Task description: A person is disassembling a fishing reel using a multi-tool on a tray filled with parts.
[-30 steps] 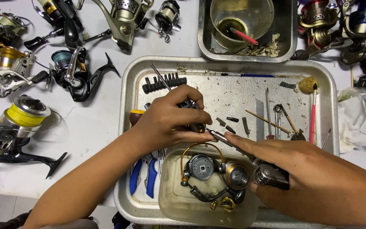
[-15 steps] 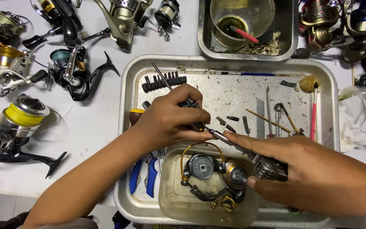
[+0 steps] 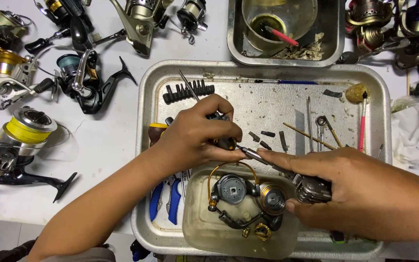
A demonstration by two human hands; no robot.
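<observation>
Reel body (image 3: 311, 188) sits centre-right of frame, gripped in the right hand (image 3: 364, 194), fingers curled shut around it. Out of it runs a thin metal shaft (image 3: 267, 162), long axis slanting up-left toward the left hand (image 3: 197, 136). Left hand closed around a dark-handled screwdriver (image 3: 221, 140), thumb and fingers pinching at the point where its tip meets the shaft end. So the two hands face each other along that diagonal, left above-left, right below-right; the left is at the joint, the right holds the body.

Just below the shaft: a shallow plastic tub (image 3: 195, 228) with a gold-and-black reel frame (image 3: 241, 194) lying in it. All inside a big metal tray (image 3: 144, 121) on a white table (image 3: 107, 140).

No readable packages or signs. Upper tray: black bit strip (image 3: 187, 92). Blue-handled pliers (image 3: 166, 204) lower left of tray. Yellow-line reel (image 3: 23, 140) at far left.
</observation>
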